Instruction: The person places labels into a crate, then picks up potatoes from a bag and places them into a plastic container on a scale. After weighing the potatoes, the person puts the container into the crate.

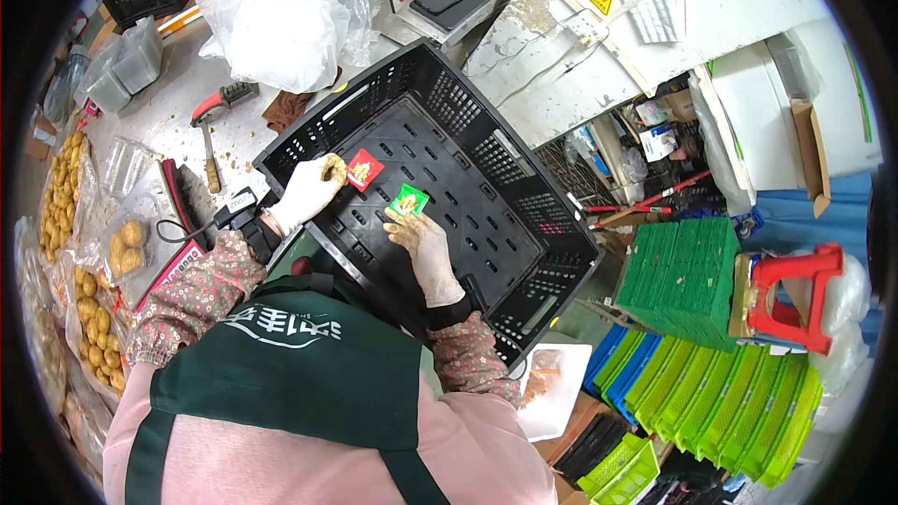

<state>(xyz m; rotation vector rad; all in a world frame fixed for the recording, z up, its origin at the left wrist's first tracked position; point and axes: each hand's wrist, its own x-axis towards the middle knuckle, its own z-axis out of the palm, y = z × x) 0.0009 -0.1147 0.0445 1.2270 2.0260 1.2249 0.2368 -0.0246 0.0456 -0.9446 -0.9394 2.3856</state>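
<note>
Over a black plastic crate, my gloved left hand pinches the edge of a small red packet. To its right, a small green packet is held at the fingertips of my gloved right hand. Both white gloves look stained at the fingers. Slotted holes cover the crate floor beneath the packets, and the near wall of the crate is partly hidden by my arms. Small print on the packets is too fine to read.
A red-and-black hand tool and a large plastic bag lie on the metal table. Bagged potato-like items line the left. On the right stand stacked green crates, lime-green baskets and a red stool.
</note>
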